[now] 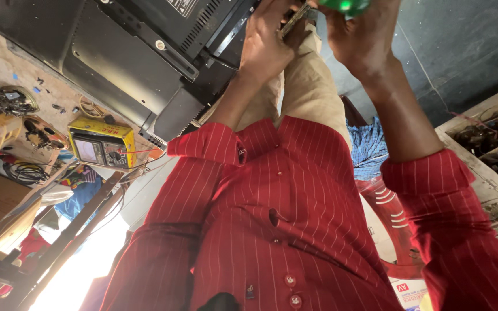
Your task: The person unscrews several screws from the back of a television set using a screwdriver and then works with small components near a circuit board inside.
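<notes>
Two hands meet at twelve o'clock, at the very top edge of the view. The left hand (266, 43) curls its fingers (275, 26) around a thin, flat metal piece (295, 18), which slants between the two hands and is partly hidden by them. The right hand (358, 40) closes over a green handle (344, 6); only its lower end shows, so what tool it belongs to I cannot tell.

Just beside the left hand, toward ten o'clock, lies the black back of a flat screen set (139, 52), with a dark cable (220, 59) running out near the wrist. Further out at nine o'clock a yellow meter (102, 144) sits on the desk (7, 63) with thin red leads trailing from it, among scattered small parts.

Risk, as I judge it: the metal piece is held by fingertips alone, so a push from the green tool could make it slip or twist out. If the tool skids, its tip may strike the left fingers. The left wrist is close to the cable, and a jerk could snag it and tug the set.
</notes>
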Demonstrator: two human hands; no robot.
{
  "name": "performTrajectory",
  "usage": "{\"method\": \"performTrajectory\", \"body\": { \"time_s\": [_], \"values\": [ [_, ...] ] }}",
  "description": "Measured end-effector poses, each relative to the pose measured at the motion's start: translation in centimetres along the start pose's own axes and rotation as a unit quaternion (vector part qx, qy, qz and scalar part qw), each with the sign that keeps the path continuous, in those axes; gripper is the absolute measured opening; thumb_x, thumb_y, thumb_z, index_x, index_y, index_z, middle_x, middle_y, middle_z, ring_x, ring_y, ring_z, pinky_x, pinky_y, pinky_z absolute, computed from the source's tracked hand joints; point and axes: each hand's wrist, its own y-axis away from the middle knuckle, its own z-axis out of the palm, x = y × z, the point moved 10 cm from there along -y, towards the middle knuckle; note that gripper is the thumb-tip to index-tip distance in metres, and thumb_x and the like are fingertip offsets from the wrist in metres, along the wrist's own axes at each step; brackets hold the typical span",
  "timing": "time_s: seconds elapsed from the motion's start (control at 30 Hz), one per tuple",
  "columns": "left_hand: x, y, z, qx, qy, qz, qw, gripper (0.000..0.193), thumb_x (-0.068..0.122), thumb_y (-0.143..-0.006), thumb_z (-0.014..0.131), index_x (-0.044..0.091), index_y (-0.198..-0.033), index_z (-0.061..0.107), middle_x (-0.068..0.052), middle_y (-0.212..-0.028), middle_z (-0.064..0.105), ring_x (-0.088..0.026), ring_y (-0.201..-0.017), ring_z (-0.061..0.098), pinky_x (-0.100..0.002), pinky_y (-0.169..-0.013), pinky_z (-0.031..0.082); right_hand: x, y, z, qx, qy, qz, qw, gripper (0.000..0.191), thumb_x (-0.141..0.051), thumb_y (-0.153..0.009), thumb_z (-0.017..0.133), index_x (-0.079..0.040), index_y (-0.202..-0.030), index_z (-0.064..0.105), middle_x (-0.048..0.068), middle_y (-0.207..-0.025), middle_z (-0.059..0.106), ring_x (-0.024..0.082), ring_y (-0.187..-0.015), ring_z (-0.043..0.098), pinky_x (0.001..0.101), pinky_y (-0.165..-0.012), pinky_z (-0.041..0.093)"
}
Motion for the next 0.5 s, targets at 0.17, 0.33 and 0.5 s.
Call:
{"method": "performTrajectory", "body": {
  "time_s": [0.17,0.33,0.5],
  "values": [
    [-1.4,-1.3,0.9,-0.017,0.101,-0.043,0.994,0.017,0.005,-0.091,0.080,0.007,-0.107,0.073,-0.007,-0.099,0.076,-0.022,-0.087,0.077,-0.034,-0.077,0.063,1.7,0.6,1.1,-0.085,0.062,0.052,0.993,0.020,0.009,-0.098,0.066,-0.004,-0.112,0.070,0.013,-0.095,0.068,0.034,-0.082,0.065,0.0423,-0.077,0.048],
    [-1.2,-1.4,0.5,0.007,0.111,-0.040,0.993,0.010,0.008,-0.096,0.074,0.007,-0.106,0.073,-0.008,-0.094,0.077,-0.023,-0.078,0.078,-0.032,-0.068,0.065,-0.9,-0.6,0.0,-0.041,-0.025,0.011,0.999,0.017,0.003,-0.101,0.067,0.000,-0.118,0.065,0.016,-0.107,0.068,0.036,-0.096,0.067,0.0433,-0.087,0.051],
    [-0.6,-0.7,0.6,0.085,0.050,-0.028,0.995,0.019,0.015,-0.088,0.079,0.004,-0.098,0.066,-0.011,-0.083,0.071,-0.028,-0.071,0.071,-0.037,-0.064,0.058,-1.9,-1.3,-0.5,0.010,-0.009,-0.004,1.000,0.023,-0.004,-0.103,0.084,0.000,-0.116,0.067,0.015,-0.106,0.071,0.034,-0.094,0.069,0.0444,-0.082,0.050]
  ]
}}
